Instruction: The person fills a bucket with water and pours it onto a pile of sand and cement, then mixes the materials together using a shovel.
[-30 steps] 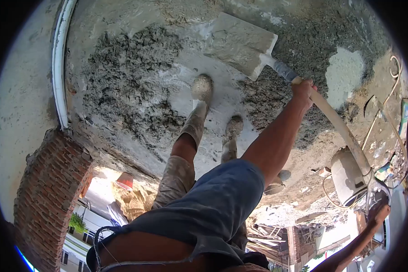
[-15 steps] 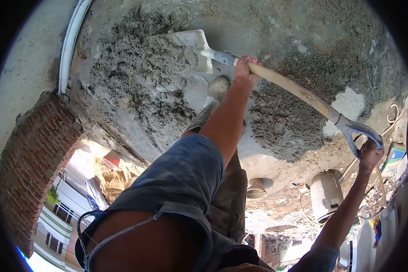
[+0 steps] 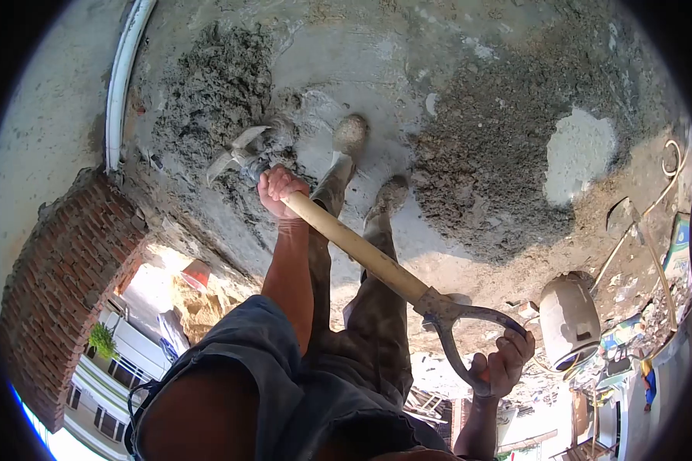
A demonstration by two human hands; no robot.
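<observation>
My left hand (image 3: 279, 187) is closed around the lower shaft of a shovel (image 3: 354, 244), just above its wrapped neck. At the other end, my right hand (image 3: 506, 363) grips the grey D-shaped handle, fingers curled round it. The blade (image 3: 237, 150) is tilted, its edge in the wet grey mortar (image 3: 217, 88) on the left; part of it is hidden by its angle. My boots, caked with mortar, stand on a smeared floor to the right of the blade. A second, darker mortar heap (image 3: 488, 165) spreads to the right of my feet.
A white pipe (image 3: 121, 84) runs down the wall at left, above a brick pier (image 3: 73, 284). A grey drum-like container (image 3: 569, 323) lies at lower right, near a hose (image 3: 653, 203) and rubble. A red bucket (image 3: 196, 274) stands by sand at lower left.
The shovel has swung down and left, its blade moving from the upper middle towards me into the left mortar. Both hands moved with it, still gripping. The right hand is now lower and nearer my body.
</observation>
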